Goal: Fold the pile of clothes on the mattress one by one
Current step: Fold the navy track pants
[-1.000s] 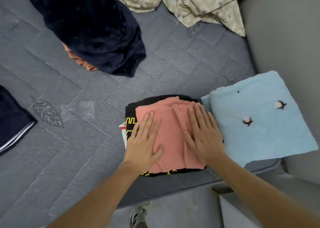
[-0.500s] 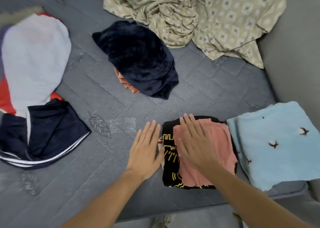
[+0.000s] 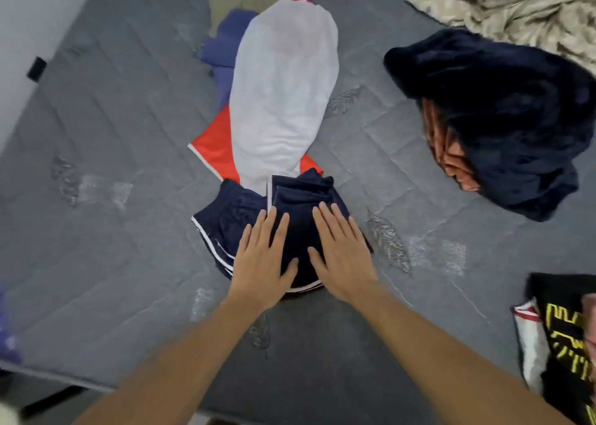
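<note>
Navy shorts with white stripes (image 3: 225,218) lie on the grey mattress (image 3: 113,231) at the near end of a pile. My left hand (image 3: 263,260) and my right hand (image 3: 340,253) both lie flat on the shorts, fingers straight and spread. Behind the shorts stretch a white garment (image 3: 283,86), a red one (image 3: 214,144) and a blue-purple one (image 3: 222,47). The folded stack with the black printed shirt (image 3: 567,337) sits at the right edge, partly cut off.
A dark navy fluffy garment (image 3: 503,108) covers an orange-pink piece (image 3: 442,147) at the right. A beige patterned sheet (image 3: 516,5) is crumpled at the top right. A wall (image 3: 29,21) borders the mattress at the upper left.
The view swung left. Both hands left the folded pink garment on the black shirt and moved left onto the navy shorts.
</note>
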